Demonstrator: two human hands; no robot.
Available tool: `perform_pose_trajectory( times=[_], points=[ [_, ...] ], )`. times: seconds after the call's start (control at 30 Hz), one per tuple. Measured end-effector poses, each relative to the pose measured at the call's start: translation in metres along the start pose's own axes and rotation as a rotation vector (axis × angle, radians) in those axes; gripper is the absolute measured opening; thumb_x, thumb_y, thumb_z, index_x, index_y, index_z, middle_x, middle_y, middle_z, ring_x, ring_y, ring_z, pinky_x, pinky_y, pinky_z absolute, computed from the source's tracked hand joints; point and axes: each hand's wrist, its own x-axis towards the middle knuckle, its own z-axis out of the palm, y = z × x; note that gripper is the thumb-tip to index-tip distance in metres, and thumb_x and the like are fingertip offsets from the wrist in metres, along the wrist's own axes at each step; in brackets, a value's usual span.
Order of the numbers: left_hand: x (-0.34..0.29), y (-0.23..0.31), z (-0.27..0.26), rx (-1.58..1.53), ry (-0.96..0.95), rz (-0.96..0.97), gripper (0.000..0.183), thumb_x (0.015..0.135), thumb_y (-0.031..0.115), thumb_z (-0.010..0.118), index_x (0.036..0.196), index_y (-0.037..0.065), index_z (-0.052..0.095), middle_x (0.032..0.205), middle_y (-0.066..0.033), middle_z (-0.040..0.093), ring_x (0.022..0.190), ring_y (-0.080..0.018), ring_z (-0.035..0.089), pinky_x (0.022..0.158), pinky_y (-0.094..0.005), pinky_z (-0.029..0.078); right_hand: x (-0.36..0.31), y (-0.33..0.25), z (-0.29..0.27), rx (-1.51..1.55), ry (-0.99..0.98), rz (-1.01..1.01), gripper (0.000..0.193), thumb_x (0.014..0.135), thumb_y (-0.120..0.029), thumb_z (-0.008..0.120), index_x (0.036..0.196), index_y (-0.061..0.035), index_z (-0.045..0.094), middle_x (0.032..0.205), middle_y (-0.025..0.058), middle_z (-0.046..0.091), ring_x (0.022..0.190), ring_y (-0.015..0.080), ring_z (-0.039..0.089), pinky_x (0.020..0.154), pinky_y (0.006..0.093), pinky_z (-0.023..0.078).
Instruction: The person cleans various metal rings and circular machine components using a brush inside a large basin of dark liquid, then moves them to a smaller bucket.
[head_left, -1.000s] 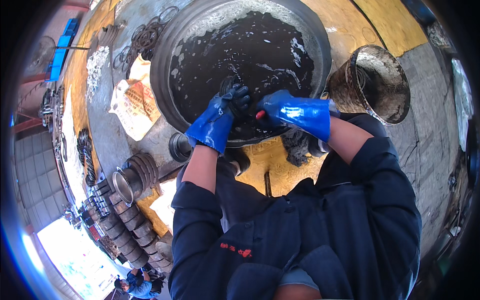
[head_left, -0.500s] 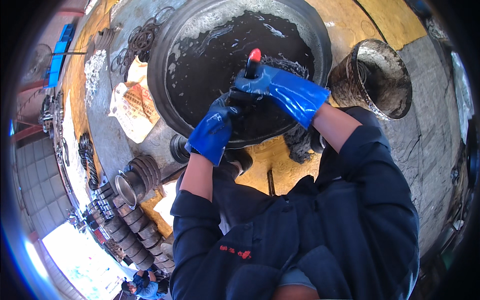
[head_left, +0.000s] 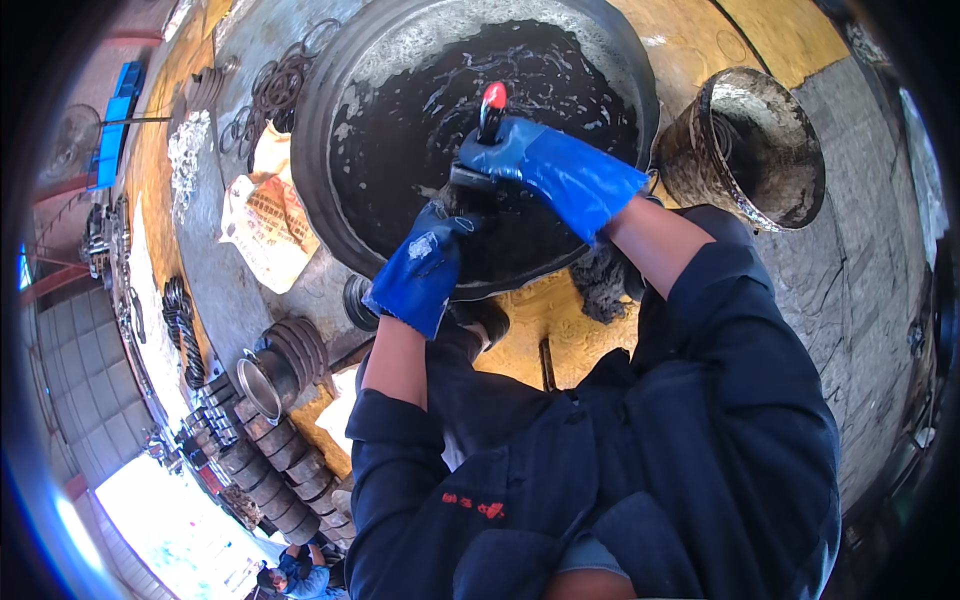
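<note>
Over a wide black tub of dark, foamy liquid, my two hands in blue rubber gloves work close together. In my right hand is a brush with a black, red-tipped handle pointing up and away. The brush's dark head shows below that glove, close against the left glove's fingers. My left hand is closed near the tub's near side, palm side partly up. Whatever it holds under the brush is dark and blends into the liquid, so I cannot make it out.
A grimy metal bucket stands tilted right of the tub. To the left lie a printed sack and dark rings. Stacked metal cylinders stand at lower left, near another person. A dark clump lies by the tub's near edge.
My right hand and the brush have shifted slightly left and away, and the brush head shows more. My left hand has moved slightly nearer to me. The liquid has more ripples.
</note>
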Motion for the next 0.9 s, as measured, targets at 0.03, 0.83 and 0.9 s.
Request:
perform_pose_trajectory(
  times=[0.03,0.83,0.9],
  points=[
    [0.007,0.007,0.005,-0.12,0.0,-0.014,0.031,0.09,0.007,0.053,0.12,0.0,0.058,0.108,-0.0116,0.067,0.094,-0.0216,0.064,0.085,-0.0287,0.048,0.003,0.006,-0.01,0.01,0.055,0.056,0.035,0.082,-0.039,0.068,0.103,-0.0107,0.07,0.095,0.0078,0.071,0.082,0.0191,0.065,0.08,0.0336,0.051],
    [0.025,-0.052,0.028,-1.108,-0.069,-0.533,0.031,0.096,0.011,0.048,0.124,0.001,0.056,0.11,-0.0122,0.067,0.091,-0.0208,0.065,0.08,-0.0313,0.053,0.005,0.004,-0.049,0.19,0.193,-0.029,0.023,0.085,-0.023,0.066,0.099,-0.0049,0.07,0.088,0.0051,0.07,0.08,0.0104,0.063,0.075,0.0288,0.051],
    [0.022,-0.003,0.027,-0.741,-0.038,-0.311,0.03,0.096,0.01,0.048,0.123,0.0,0.056,0.108,-0.0115,0.068,0.091,-0.0193,0.064,0.08,-0.0299,0.052,-0.007,0.004,-0.047,0.274,0.087,0.008,0.03,0.085,-0.03,0.069,0.103,-0.0062,0.07,0.09,0.005,0.07,0.083,0.0107,0.062,0.079,0.0283,0.05]
  ],
)
